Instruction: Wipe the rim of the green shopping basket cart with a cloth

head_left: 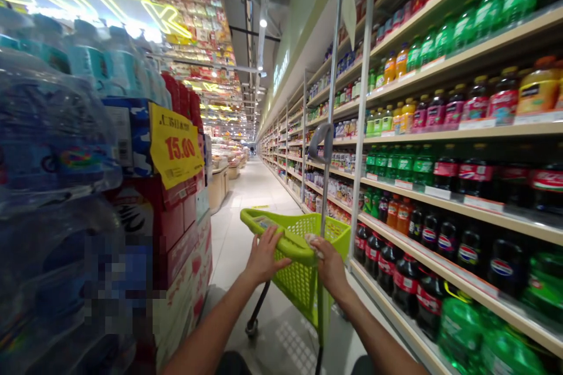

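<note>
We count one lime-green plastic shopping cart (303,258), two bare hands, left hand (264,258) and right hand (331,266), and one yellow paper price sign (175,143); bottles too many to count.

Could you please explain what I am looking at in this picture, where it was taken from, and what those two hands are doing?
This is one view from a camera worn on a person's head, looking forward and down, so the two bare arms are the wearer's own. The left hand and right hand both rest in a grip on the rim of a lime-green shopping basket on wheels; the right hand also seems to hold something pale, too small to identify. A grey pole handle rises from the basket. On the right are shelves of soft-drink bottles; on the left, wrapped packs of water bottles and a yellow price sign. The aisle floor runs ahead.
</note>
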Demonstrator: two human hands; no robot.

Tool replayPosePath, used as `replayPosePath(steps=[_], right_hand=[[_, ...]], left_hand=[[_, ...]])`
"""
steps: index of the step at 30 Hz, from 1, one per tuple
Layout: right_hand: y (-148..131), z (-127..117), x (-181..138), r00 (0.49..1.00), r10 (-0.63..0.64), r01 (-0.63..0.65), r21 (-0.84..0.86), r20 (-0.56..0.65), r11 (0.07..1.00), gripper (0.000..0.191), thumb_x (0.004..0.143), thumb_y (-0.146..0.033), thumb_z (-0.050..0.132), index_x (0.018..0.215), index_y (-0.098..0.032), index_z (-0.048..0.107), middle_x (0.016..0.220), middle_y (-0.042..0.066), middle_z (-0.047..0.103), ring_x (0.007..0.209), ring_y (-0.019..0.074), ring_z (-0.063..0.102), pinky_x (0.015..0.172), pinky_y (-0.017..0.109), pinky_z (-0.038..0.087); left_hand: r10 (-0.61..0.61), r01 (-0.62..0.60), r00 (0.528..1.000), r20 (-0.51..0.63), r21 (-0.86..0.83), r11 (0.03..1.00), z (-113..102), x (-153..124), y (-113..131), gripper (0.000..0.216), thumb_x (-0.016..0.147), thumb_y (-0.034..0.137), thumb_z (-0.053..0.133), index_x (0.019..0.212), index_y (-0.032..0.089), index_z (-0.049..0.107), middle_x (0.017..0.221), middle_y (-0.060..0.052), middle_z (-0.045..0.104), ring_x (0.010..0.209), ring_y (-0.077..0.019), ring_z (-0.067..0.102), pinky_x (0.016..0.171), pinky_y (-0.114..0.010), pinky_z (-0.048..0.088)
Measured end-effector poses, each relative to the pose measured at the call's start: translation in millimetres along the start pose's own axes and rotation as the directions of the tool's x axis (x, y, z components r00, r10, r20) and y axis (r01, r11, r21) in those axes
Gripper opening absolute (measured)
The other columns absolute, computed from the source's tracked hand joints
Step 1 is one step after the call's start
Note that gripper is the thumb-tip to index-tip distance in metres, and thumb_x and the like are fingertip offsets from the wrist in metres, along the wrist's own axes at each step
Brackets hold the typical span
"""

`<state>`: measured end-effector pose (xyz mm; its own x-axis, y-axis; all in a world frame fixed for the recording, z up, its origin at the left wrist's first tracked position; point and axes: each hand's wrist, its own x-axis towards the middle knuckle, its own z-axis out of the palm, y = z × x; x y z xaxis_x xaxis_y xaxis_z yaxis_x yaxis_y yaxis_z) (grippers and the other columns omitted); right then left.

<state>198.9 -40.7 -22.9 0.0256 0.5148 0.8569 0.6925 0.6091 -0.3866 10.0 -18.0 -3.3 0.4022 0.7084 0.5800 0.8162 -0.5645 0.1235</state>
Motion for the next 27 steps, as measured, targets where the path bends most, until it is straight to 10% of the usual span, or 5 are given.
replayPosePath(steps=[8, 13, 21, 27], right_hand=[[-28, -4, -12, 0.984, -0.142, 0.151, -0.087, 0.105, 0.985, 0.051, 0.062, 0.003, 0.037, 0.099, -0.019, 0.063, 0.116, 0.009, 0.058, 0.112, 0.0199, 0.05, 0.094, 0.039, 0.043], [4, -29, -12, 0.999, 0.052, -0.052, -0.219, -0.008, 0.974, 0.054, 0.062, 0.004, 0.035, 0.103, -0.02, 0.062, 0.118, 0.008, 0.056, 0.11, 0.0218, 0.052, 0.093, 0.042, 0.043], [-28, 19, 7, 0.982, -0.116, 0.139, -0.152, 0.148, 0.979, 0.047, 0.073, 0.001, 0.036, 0.109, -0.017, 0.059, 0.124, 0.011, 0.051, 0.121, 0.0206, 0.041, 0.099, 0.042, 0.037], [2, -17, 8, 0.994, 0.077, -0.054, -0.264, 0.078, 0.963, 0.048, 0.066, 0.005, 0.037, 0.102, -0.016, 0.061, 0.118, 0.011, 0.055, 0.115, 0.0221, 0.046, 0.098, 0.045, 0.037]], left_hand=[[0.048, -0.05, 0.998, 0.035, 0.061, 0.997, 1, -1, 9, 0.063, 0.068, 0.035, 0.057, 0.126, 0.018, 0.04, 0.139, -0.012, 0.034, 0.129, -0.0277, 0.027, 0.104, -0.051, 0.017], [-0.114, 0.114, 0.993, 0.005, 0.077, 0.991, -10, -3, -11, 0.071, 0.065, 0.021, 0.056, 0.131, 0.018, 0.032, 0.141, -0.013, 0.029, 0.131, -0.0285, 0.022, 0.103, -0.054, 0.017], [-0.052, 0.051, 0.998, 0.037, 0.006, 0.999, -4, -8, 12, 0.067, 0.064, 0.016, 0.053, 0.129, 0.016, 0.034, 0.14, -0.014, 0.03, 0.131, -0.0276, 0.021, 0.103, -0.054, 0.015], [-0.056, 0.057, 0.998, 0.013, -0.087, 0.995, -4, -11, 22, 0.065, 0.063, 0.014, 0.054, 0.126, 0.014, 0.038, 0.139, -0.015, 0.032, 0.131, -0.0297, 0.021, 0.103, -0.058, 0.01]])
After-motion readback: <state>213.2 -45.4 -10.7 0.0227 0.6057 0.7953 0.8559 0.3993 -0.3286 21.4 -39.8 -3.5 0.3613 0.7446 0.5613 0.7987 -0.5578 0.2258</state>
